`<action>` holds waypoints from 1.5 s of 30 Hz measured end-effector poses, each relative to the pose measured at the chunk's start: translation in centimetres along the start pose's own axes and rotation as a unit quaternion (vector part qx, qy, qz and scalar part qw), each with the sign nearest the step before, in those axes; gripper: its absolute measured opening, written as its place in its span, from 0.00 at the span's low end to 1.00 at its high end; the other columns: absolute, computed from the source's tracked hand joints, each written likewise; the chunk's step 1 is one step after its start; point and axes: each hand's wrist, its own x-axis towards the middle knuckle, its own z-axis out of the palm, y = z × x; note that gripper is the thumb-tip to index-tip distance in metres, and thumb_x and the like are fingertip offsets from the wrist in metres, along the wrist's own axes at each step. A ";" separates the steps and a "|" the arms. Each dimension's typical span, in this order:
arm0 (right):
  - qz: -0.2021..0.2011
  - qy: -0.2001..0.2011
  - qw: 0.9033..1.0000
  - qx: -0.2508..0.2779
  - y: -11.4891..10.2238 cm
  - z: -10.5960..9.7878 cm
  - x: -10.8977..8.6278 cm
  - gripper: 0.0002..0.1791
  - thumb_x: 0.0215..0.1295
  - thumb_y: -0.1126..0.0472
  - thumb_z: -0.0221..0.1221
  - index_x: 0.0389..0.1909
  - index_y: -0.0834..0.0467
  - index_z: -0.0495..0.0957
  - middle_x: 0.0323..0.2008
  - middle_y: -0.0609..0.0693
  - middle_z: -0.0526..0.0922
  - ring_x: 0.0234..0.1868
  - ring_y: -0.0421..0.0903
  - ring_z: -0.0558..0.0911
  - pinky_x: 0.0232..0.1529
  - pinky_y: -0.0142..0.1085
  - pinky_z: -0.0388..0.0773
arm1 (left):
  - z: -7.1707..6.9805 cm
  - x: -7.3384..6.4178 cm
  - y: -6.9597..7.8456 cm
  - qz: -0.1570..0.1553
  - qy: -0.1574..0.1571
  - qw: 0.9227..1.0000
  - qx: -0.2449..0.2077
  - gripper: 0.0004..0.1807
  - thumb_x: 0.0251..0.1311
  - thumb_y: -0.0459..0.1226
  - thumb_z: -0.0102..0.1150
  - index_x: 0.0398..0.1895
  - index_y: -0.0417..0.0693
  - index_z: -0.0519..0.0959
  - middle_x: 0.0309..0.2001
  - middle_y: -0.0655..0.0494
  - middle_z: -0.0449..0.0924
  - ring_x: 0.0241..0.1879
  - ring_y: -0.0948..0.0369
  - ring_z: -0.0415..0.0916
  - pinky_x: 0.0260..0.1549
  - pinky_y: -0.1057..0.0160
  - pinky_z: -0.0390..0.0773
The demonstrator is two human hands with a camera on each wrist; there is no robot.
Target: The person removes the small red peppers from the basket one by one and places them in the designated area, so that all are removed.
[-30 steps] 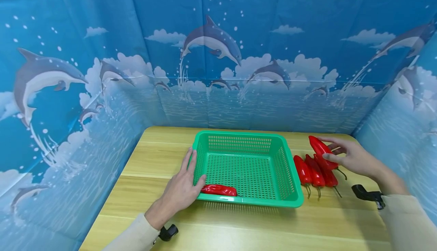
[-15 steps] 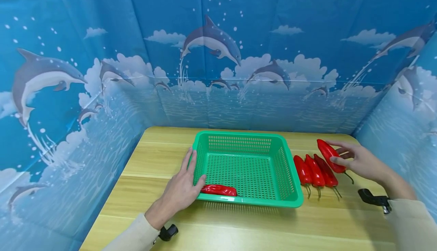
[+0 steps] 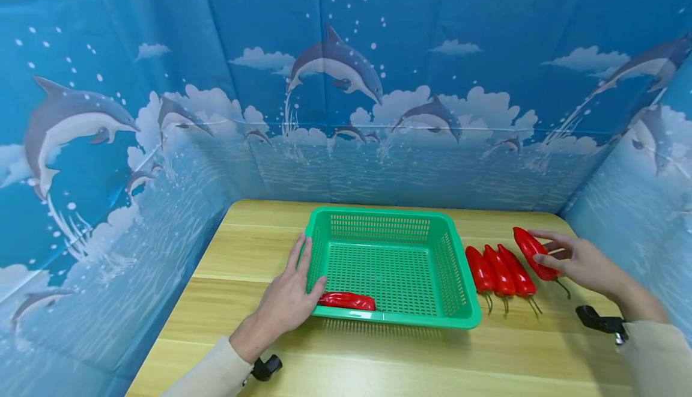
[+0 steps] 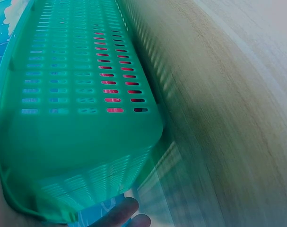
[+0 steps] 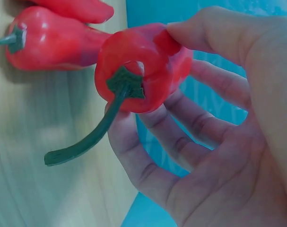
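My right hand (image 3: 581,265) pinches a red pepper (image 3: 535,254) between thumb and fingers, right of a row of red peppers (image 3: 500,271). In the right wrist view, the held pepper (image 5: 143,71) points its green stem toward the camera. Whether it touches the table cannot be told. My left hand (image 3: 286,295) rests on the left front corner of a green plastic basket (image 3: 394,318), its visible fingers fairly straight along the rim. Two fingertips (image 4: 129,206) show outside the basket wall in the left wrist view. Another red pepper (image 3: 347,301) lies inside along the front wall, partly behind my thumb.
A light wooden table (image 3: 367,364) carries the basket and peppers. Behind and at both sides hangs a blue curtain (image 3: 346,163) printed with dolphins. Each wrist wears a black camera mount, such as the right mount (image 3: 600,322).
My right hand has moved right and slightly nearer with the pepper, away from above the row, so the row's rightmost pepper shows fully. My left hand and the basket have stayed still.
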 end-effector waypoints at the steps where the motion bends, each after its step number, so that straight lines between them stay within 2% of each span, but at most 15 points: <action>1: 0.002 -0.002 1.000 0.000 0.1 0.0 0.0 0.38 0.91 0.54 0.62 0.91 0.65 0.63 0.68 0.77 0.83 0.61 0.69 0.91 0.42 0.40 0.92 | 0.0 0.0 0.0 0.000 0.000 1.000 0.001 0.53 0.87 0.55 0.58 0.99 0.47 0.42 1.00 0.56 0.33 0.13 0.63 0.67 0.14 0.62 0.69; 5: 0.011 -0.006 1.000 0.002 0.6 0.0 -0.1 0.38 0.92 0.54 0.61 0.91 0.65 0.62 0.70 0.79 0.82 0.61 0.68 0.92 0.42 0.41 0.93 | 0.0 0.0 0.0 -0.002 0.000 1.000 0.001 0.53 0.86 0.55 0.59 0.99 0.47 0.42 1.00 0.56 0.33 0.14 0.63 0.67 0.14 0.62 0.69; 11: 0.019 -0.010 1.000 -0.004 1.3 0.2 0.0 0.39 0.92 0.52 0.61 0.92 0.65 0.62 0.69 0.78 0.83 0.56 0.57 0.93 0.43 0.40 0.92 | 0.0 0.0 0.0 -0.003 -0.001 1.000 0.002 0.53 0.86 0.54 0.59 0.99 0.48 0.41 1.00 0.56 0.33 0.14 0.63 0.67 0.14 0.62 0.70; 17: 0.019 -0.011 1.000 0.001 1.8 0.5 0.0 0.39 0.92 0.54 0.61 0.91 0.67 0.61 0.68 0.79 0.83 0.57 0.61 0.93 0.43 0.40 0.92 | 0.0 0.0 0.0 -0.002 0.000 1.000 0.001 0.53 0.87 0.55 0.58 0.99 0.47 0.42 1.00 0.55 0.34 0.14 0.63 0.67 0.14 0.62 0.69; 21: 0.026 -0.015 0.999 0.016 3.1 0.8 0.4 0.40 0.91 0.53 0.62 0.91 0.67 0.62 0.68 0.76 0.85 0.53 0.49 0.94 0.42 0.40 0.92 | -0.1 0.1 0.0 -0.002 0.000 1.000 0.002 0.53 0.87 0.55 0.58 0.99 0.47 0.41 1.00 0.55 0.34 0.13 0.63 0.66 0.14 0.63 0.69; 24: 0.008 -0.023 0.999 0.047 4.8 0.9 0.8 0.42 0.89 0.47 0.66 0.91 0.64 0.64 0.64 0.71 0.87 0.49 0.41 0.92 0.41 0.39 0.92 | -0.1 0.1 0.0 -0.002 0.000 1.000 0.002 0.53 0.87 0.55 0.58 0.99 0.47 0.41 1.00 0.55 0.34 0.13 0.63 0.66 0.14 0.63 0.69; 25: -0.017 -0.027 0.997 0.071 5.8 1.0 1.1 0.40 0.89 0.48 0.65 0.92 0.60 0.65 0.62 0.67 0.89 0.47 0.40 0.92 0.39 0.38 0.91 | -0.1 0.1 0.0 -0.002 0.000 1.000 0.001 0.53 0.87 0.55 0.58 0.99 0.47 0.41 1.00 0.55 0.34 0.13 0.63 0.66 0.14 0.62 0.69; 28: -0.041 -0.033 0.994 0.092 6.7 1.1 1.2 0.41 0.88 0.46 0.66 0.92 0.57 0.67 0.59 0.65 0.90 0.47 0.41 0.92 0.38 0.39 0.90 | -0.1 0.2 0.0 -0.002 0.000 1.000 0.001 0.53 0.87 0.55 0.57 0.99 0.48 0.41 1.00 0.55 0.33 0.13 0.63 0.66 0.14 0.62 0.69; 31: -0.021 -0.027 0.996 0.079 6.1 1.5 1.0 0.39 0.89 0.49 0.65 0.91 0.59 0.66 0.62 0.68 0.89 0.47 0.37 0.91 0.38 0.39 0.90 | -0.1 0.2 0.0 -0.002 0.000 1.000 0.001 0.53 0.87 0.55 0.57 0.99 0.48 0.41 1.00 0.55 0.34 0.13 0.63 0.66 0.14 0.62 0.69; 32: 0.002 -0.023 0.998 0.056 5.2 1.6 0.7 0.41 0.89 0.48 0.65 0.90 0.63 0.65 0.64 0.72 0.87 0.48 0.34 0.90 0.40 0.40 0.90 | -0.1 0.2 0.0 -0.002 0.000 1.000 0.001 0.53 0.87 0.55 0.57 0.99 0.48 0.41 1.00 0.55 0.34 0.13 0.63 0.66 0.14 0.62 0.69; 35: 0.021 -0.016 0.999 0.024 4.2 1.8 0.5 0.38 0.90 0.54 0.63 0.89 0.68 0.64 0.66 0.75 0.86 0.46 0.28 0.87 0.40 0.38 0.89 | 0.0 0.2 0.0 -0.003 0.000 1.000 0.001 0.53 0.87 0.55 0.57 0.99 0.49 0.41 1.00 0.55 0.34 0.13 0.63 0.66 0.13 0.62 0.69; 38: 0.021 -0.013 1.000 -0.009 3.7 2.0 0.4 0.37 0.90 0.57 0.62 0.88 0.71 0.64 0.64 0.75 0.87 0.45 0.32 0.89 0.40 0.36 0.88 | 0.0 0.2 0.0 -0.004 0.001 1.000 0.000 0.53 0.87 0.55 0.57 1.00 0.49 0.41 1.00 0.55 0.34 0.13 0.62 0.66 0.13 0.62 0.69; 43: 0.022 -0.015 0.999 -0.026 3.8 2.2 0.5 0.36 0.90 0.57 0.63 0.87 0.72 0.66 0.62 0.75 0.87 0.52 0.55 0.94 0.40 0.34 0.87 | 0.0 0.1 0.0 -0.006 -0.001 1.000 -0.001 0.53 0.87 0.56 0.57 1.00 0.50 0.40 1.00 0.56 0.33 0.13 0.62 0.66 0.14 0.62 0.69; 45: 0.024 -0.017 0.999 -0.026 4.1 2.2 0.6 0.37 0.89 0.56 0.63 0.87 0.72 0.66 0.62 0.76 0.87 0.54 0.61 0.94 0.40 0.34 0.87 | 0.0 0.1 0.0 -0.006 -0.001 1.000 -0.002 0.53 0.87 0.55 0.57 1.00 0.50 0.40 1.00 0.57 0.33 0.13 0.62 0.66 0.14 0.62 0.69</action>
